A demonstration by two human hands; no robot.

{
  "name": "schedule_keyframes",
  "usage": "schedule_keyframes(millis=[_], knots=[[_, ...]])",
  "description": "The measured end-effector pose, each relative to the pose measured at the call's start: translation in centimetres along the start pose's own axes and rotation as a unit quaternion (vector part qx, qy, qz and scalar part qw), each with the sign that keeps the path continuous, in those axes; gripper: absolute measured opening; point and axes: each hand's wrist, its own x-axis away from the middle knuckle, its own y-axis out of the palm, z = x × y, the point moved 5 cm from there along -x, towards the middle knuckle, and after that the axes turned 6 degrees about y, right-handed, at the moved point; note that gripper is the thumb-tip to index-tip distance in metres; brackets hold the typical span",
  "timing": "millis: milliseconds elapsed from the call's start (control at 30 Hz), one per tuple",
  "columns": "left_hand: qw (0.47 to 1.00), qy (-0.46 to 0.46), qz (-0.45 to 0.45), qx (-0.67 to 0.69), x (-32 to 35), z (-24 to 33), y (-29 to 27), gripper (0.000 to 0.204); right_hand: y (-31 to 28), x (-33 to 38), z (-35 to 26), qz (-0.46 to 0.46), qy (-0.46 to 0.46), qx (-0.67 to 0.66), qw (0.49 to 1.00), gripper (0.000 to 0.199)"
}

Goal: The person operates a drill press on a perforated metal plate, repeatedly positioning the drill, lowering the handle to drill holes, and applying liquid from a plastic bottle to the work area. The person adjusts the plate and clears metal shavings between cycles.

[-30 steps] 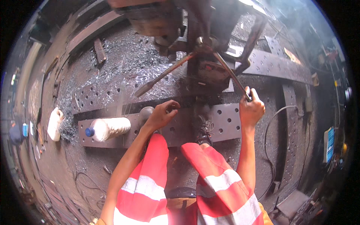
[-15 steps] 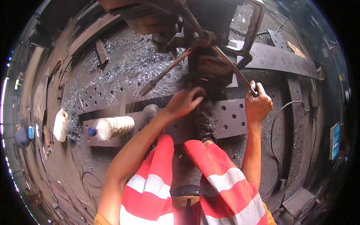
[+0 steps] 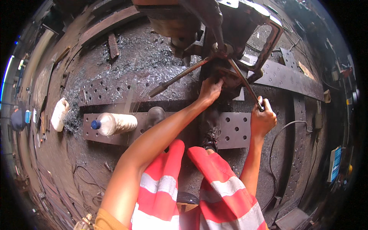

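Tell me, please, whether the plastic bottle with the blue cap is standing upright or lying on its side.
Lying on its side: the plastic bottle rests lengthwise on the perforated steel plate, its blue cap pointing sideways toward the picture's left.

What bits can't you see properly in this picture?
1. Head view: the fingertips of the left hand are tucked under the dark machine, so what they touch cannot be told.
2. The machine's top is cut off by the upper edge.
3. The right hand wraps the end of a lever; the handle's tip is hidden in the fist.
4. The things at the right rim are bent, dark and too small to name.
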Motion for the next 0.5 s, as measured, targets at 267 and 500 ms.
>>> schedule_keyframes(millis=[267, 500], knots=[[0.976, -0.112, -0.052, 0.181, 1.3, 1.9, -1.0, 0.033, -0.1, 0.2, -0.2, -0.002, 0.018, -0.003, 1.000, 0.032], [0.948, 0.173, -0.266, -0.009, 12.0, 27.9, -17.1, 0.029, -1.0, -0.4, -0.1, -0.070, 0.020, -0.006, 0.997, 0.035]])
